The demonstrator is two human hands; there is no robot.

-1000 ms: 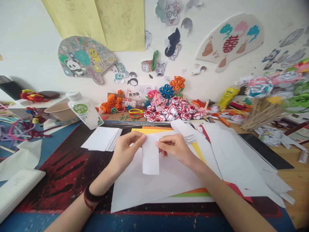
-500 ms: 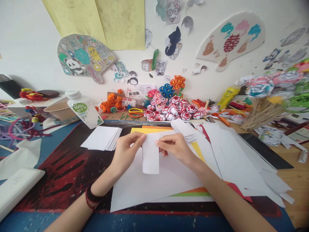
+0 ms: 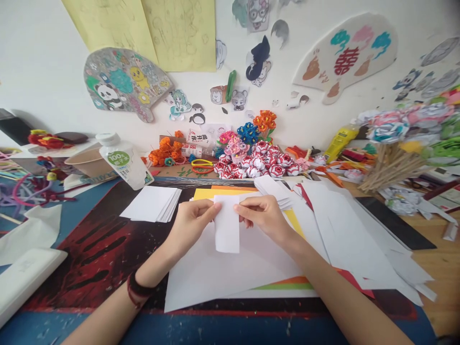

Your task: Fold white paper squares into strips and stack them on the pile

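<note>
A narrow white rectangle of paper (image 3: pixel 227 230), which looks folded, hangs upright between my two hands. My left hand (image 3: pixel 196 218) pinches its upper left edge with thumb and fingers. On the opposite side, my right hand (image 3: pixel 260 214) grips the upper right edge, its curled fingers partly behind the paper. Both hands are above a large white sheet (image 3: pixel 201 282) that lies over coloured sheets. To the left sits a stack of white square papers (image 3: pixel 149 203). Just behind my right hand is a pile of narrow folded white papers (image 3: pixel 271 189).
A white bottle (image 3: pixel 124 160) stands behind the square stack. Red-and-white paper flowers (image 3: pixel 257 163) line the back, with a yellow bottle (image 3: pixel 339 143) further right. Loose white sheets (image 3: pixel 352 230) and a black flat slab (image 3: pixel 395 223) lie at right. At left is a white case (image 3: pixel 32 278).
The paper has moved slightly right and up in both hands. Its lower end sits a little higher, and both hands keep their pinch.
</note>
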